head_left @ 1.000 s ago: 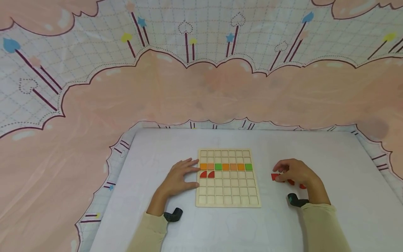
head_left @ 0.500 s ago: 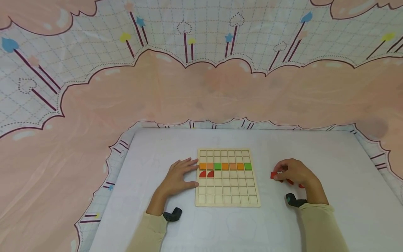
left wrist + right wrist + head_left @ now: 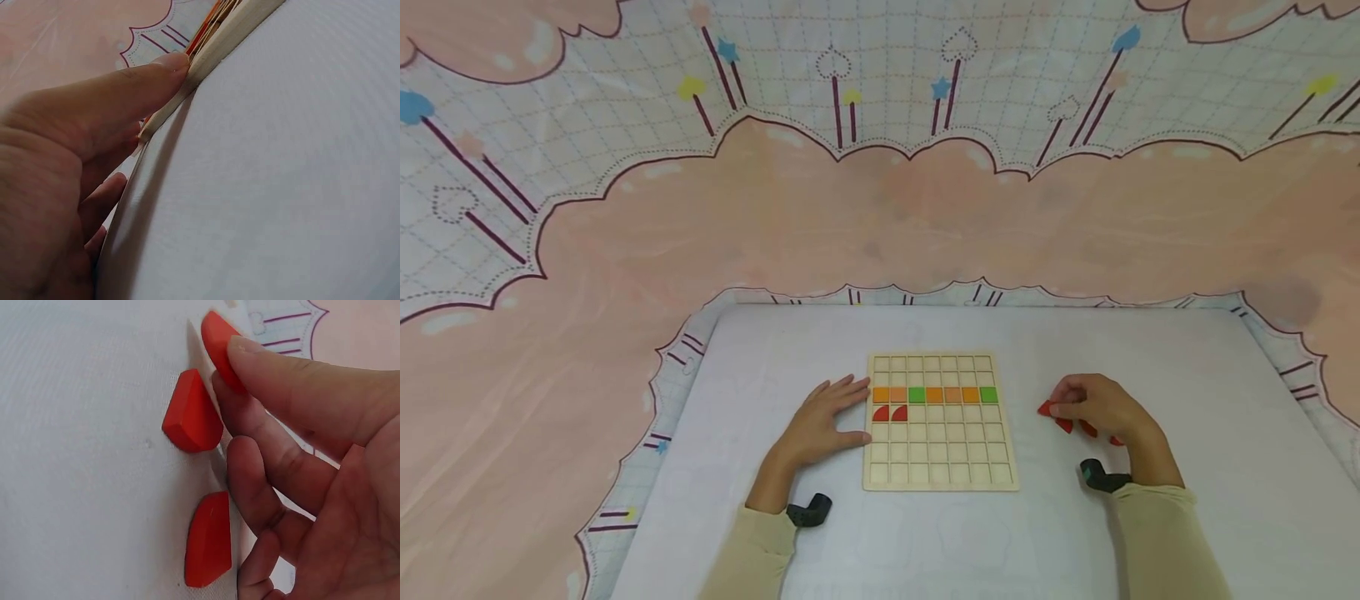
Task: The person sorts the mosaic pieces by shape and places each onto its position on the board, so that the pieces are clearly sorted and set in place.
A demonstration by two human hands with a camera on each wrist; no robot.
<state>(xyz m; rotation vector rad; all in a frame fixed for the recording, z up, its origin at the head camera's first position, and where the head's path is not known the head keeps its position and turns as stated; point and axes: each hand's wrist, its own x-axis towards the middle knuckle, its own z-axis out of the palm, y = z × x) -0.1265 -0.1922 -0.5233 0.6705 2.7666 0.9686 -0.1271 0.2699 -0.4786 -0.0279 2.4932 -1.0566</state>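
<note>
In the head view a wooden grid board (image 3: 947, 454) lies on the white table. One row holds orange and green square tiles (image 3: 917, 395); below it, at the left, sit two red quarter-circle pieces (image 3: 899, 413). My left hand (image 3: 820, 425) rests along the board's left edge with thumb and fingers spread, touching its rim, as the left wrist view also shows. Right of the board, my right hand (image 3: 1097, 404) pinches a red quarter-circle piece (image 3: 219, 347) between thumb and forefinger, slightly above the table. Beneath and beside that hand lie loose red pieces (image 3: 190, 412) of similar shape.
White cloth covers the tabletop (image 3: 925, 546), and a pink-and-white patterned cloth (image 3: 880, 225) rises behind it. Dark wrist devices (image 3: 810, 510) are worn on both arms. Another loose red piece (image 3: 1116, 441) lies partly hidden by the right wrist.
The right hand has picked up a red quarter-circle piece from beside the others and turned it, lifting it slightly. The left hand and board stay in place; the head view shifts slightly.
</note>
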